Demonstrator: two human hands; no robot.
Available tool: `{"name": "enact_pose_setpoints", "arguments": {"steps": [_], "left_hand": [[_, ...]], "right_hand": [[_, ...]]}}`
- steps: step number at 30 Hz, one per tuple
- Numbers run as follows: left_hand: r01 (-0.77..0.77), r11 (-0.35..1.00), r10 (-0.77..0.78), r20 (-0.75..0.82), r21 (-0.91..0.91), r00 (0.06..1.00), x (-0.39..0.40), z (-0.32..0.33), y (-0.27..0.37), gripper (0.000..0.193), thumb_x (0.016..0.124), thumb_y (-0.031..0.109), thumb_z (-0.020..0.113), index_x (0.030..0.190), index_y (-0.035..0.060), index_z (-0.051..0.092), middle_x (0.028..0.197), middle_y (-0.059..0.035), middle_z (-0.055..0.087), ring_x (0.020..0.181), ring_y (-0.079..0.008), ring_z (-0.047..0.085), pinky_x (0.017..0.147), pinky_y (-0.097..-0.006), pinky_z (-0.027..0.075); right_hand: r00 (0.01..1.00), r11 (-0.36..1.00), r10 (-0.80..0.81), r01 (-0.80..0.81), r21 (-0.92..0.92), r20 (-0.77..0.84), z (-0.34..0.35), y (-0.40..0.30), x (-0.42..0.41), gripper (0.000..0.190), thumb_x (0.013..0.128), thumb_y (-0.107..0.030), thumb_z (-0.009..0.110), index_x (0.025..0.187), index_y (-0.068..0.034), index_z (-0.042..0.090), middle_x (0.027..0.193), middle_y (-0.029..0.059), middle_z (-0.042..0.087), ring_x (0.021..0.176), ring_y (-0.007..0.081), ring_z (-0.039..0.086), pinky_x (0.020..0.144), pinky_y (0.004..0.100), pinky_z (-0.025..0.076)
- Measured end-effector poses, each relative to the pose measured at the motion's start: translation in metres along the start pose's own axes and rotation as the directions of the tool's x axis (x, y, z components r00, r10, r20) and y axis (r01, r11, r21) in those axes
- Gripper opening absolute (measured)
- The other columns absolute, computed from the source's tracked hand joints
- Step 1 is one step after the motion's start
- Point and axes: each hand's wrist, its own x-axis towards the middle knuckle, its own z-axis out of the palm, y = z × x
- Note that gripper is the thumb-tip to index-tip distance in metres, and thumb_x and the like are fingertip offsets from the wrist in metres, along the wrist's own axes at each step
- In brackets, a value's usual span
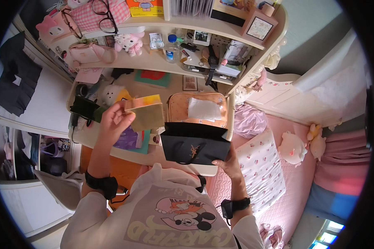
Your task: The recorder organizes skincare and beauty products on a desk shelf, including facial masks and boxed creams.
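Note:
Between the thumb and fingers of my left hand [115, 119] is a small gold box [148, 116] with an orange-yellow side, raised above the desk. My right hand [229, 162] grips the lower right corner of a black paper gift bag [194, 143] with a gold logo and dark handles. The bag's mouth gapes away from me, and its inside is too dark to make out. Box and bag are apart. Just beyond the bag lies a peach zippered case [180, 107] with folded white tissue [204, 109] on top. A purple packet [128, 140] lies below the box.
Behind the desk [162, 155] rises a shelf unit [143, 62] holding a plastic water bottle [172, 49], a black watch [212, 62] and a pink perfume bottle [260, 26]. A white plush toy [114, 93] and a dark bag [86, 109] sit at left. The bed [295, 183] adjoins on the right.

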Motion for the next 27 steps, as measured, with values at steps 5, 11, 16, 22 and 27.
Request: {"name": "enact_pose_setpoints", "arguments": {"steps": [5, 11, 16, 22, 27], "left_hand": [[0.107, 0.994, -0.107, -0.029, -0.001, 0.994, 0.0, -0.008, -0.023, 0.034, 0.084, 0.005, 0.063, 0.115, -0.004, 0.051, 0.106, -0.0067, 0.059, 0.098, -0.0117, 0.056, 0.088, -0.0261, 0.045], [0.08, 0.974, -0.093, 0.053, 0.214, 0.994, -0.008, 0.004, -0.029, 0.034, 0.082, 0.006, 0.065, 0.113, -0.0015, 0.053, 0.099, -0.0076, 0.061, 0.09, -0.0126, 0.059, 0.082, -0.0272, 0.047], [0.071, 0.983, -0.077, 0.031, 0.171, 0.997, -0.011, 0.005, -0.024, 0.034, 0.081, 0.004, 0.064, 0.113, -0.0016, 0.052, 0.101, -0.0078, 0.061, 0.091, -0.0131, 0.058, 0.083, -0.0273, 0.047], [0.05, 0.998, -0.047, -0.068, 0.034, 0.997, -0.015, -0.002, -0.02, 0.036, 0.081, 0.002, 0.064, 0.115, -0.001, 0.051, 0.102, -0.0071, 0.06, 0.092, -0.0128, 0.058, 0.083, -0.0278, 0.047], [0.087, 0.904, -0.142, 0.102, 0.419, 0.985, -0.017, 0.013, -0.023, 0.037, 0.081, 0.016, 0.068, 0.111, -0.0004, 0.055, 0.1, -0.0093, 0.06, 0.091, -0.0159, 0.058, 0.08, -0.0287, 0.047]], "right_hand": [[0.97, 0.97, -0.243, 0.243, 0.01, -0.022, -0.001, -0.01, -0.004, 0.073, 0.061, -0.009, 0.084, 0.116, -0.01, 0.036, 0.13, 0.0164, 0.038, 0.121, 0.0259, 0.042, 0.098, 0.0384, 0.038], [0.923, 0.913, -0.385, 0.379, 0.15, 0.011, 0.007, -0.012, 0.01, 0.054, 0.074, -0.01, 0.073, 0.114, -0.012, 0.036, 0.136, 0.0217, 0.031, 0.127, 0.0339, 0.039, 0.102, 0.0421, 0.036], [0.941, 0.886, -0.336, 0.331, 0.324, -0.041, 0.022, -0.027, 0.012, 0.048, 0.078, -0.018, 0.072, 0.112, -0.01, 0.038, 0.137, 0.0238, 0.03, 0.128, 0.0346, 0.036, 0.102, 0.0426, 0.037], [0.944, 0.934, -0.326, 0.315, 0.168, 0.047, 0.011, -0.032, 0.01, 0.052, 0.077, -0.021, 0.074, 0.114, -0.01, 0.039, 0.138, 0.0237, 0.029, 0.123, 0.0335, 0.042, 0.1, 0.0401, 0.04], [0.986, 0.99, -0.14, 0.137, 0.034, 0.095, -0.02, 0.006, -0.009, 0.071, 0.065, 0.008, 0.075, 0.119, -0.011, 0.034, 0.137, 0.0176, 0.03, 0.121, 0.0263, 0.045, 0.099, 0.0371, 0.041]]}}
